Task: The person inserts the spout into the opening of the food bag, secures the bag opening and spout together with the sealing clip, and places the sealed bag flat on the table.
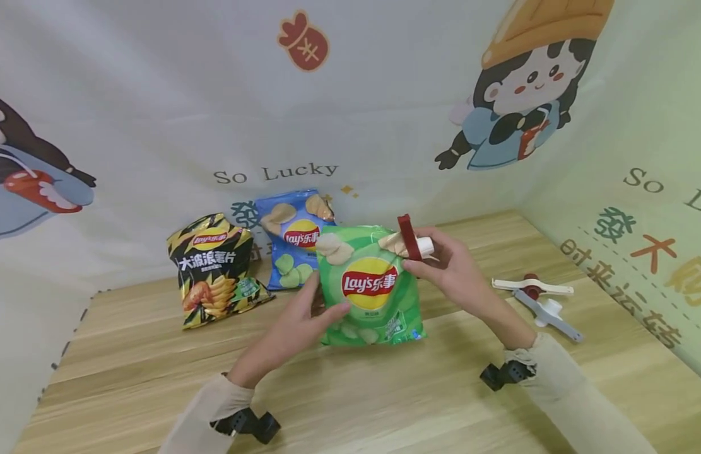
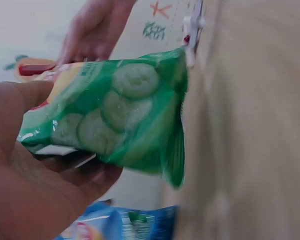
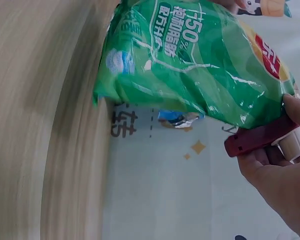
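Observation:
A green Lay's chip bag point(image 1: 367, 287) is held up in front of me, tilted. My left hand point(image 1: 293, 328) grips its left side, thumb on the front and fingers behind, as the left wrist view also shows. At the upper right corner my right hand point(image 1: 449, 268) holds a dark red bag clip point(image 1: 408, 236) with a white spout cap point(image 1: 424, 247). In the right wrist view the red clip point(image 3: 260, 137) lies against the bag's edge, between thumb and fingers. How far the clip spans the bag's top edge is hard to tell.
A black Lay's bag point(image 1: 214, 271) and a blue Lay's bag point(image 1: 293, 236) lean by the back cloth on the wooden table point(image 1: 134, 391). To the right lie a white clip point(image 1: 549, 287) with a dark red part and a grey clip point(image 1: 546, 315) with a white cap.

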The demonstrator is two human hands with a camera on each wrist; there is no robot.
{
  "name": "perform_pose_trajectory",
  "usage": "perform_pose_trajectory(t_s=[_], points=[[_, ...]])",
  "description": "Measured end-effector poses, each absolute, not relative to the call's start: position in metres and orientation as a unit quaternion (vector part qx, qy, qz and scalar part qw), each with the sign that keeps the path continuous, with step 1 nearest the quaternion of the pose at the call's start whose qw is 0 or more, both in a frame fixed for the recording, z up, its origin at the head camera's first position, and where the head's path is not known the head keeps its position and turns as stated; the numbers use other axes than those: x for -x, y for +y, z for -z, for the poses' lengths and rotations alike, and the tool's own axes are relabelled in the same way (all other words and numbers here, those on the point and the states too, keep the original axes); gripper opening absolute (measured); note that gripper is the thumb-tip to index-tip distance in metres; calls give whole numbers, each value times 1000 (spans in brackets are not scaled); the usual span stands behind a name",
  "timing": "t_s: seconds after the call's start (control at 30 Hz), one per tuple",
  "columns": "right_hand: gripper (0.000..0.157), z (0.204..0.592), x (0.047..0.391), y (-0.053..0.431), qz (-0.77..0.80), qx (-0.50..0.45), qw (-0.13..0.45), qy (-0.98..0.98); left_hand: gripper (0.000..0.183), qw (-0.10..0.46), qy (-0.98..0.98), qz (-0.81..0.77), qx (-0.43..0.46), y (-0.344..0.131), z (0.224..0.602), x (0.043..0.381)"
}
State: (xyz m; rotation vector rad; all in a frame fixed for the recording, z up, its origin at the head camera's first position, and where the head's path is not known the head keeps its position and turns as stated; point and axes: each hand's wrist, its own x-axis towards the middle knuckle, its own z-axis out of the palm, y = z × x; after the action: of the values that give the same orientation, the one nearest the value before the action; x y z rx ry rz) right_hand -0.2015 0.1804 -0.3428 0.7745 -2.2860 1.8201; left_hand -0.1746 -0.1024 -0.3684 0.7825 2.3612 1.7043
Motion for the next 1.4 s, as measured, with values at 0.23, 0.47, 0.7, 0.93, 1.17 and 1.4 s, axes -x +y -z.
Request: perform_pose_trajectory(t_s=[0.23,0.47,0.7,0.93,1.17,1.4], points=[[42,351,198,191,-617,-231,53,-750,40,59,768,-577,-271,-82,395,181],[53,342,204,200,-604,-213,26,-768,25,-52,756,-610,-233,-66,394,186],[66,350,206,212,-484,-113,16,-867,15,-129,755,-617,-179,-53,386,198],[45,365,208,204,-412,-157,33,-897,17,-156,762,-610,-153,-40,384,218],[17,369,224,196,-499,-140,69,-853,18,-131,766,-603,-178,-43,384,226],[19,378,239,202,-551,-125,64,-823,31,-87,776,-592,-200,-61,386,225]])
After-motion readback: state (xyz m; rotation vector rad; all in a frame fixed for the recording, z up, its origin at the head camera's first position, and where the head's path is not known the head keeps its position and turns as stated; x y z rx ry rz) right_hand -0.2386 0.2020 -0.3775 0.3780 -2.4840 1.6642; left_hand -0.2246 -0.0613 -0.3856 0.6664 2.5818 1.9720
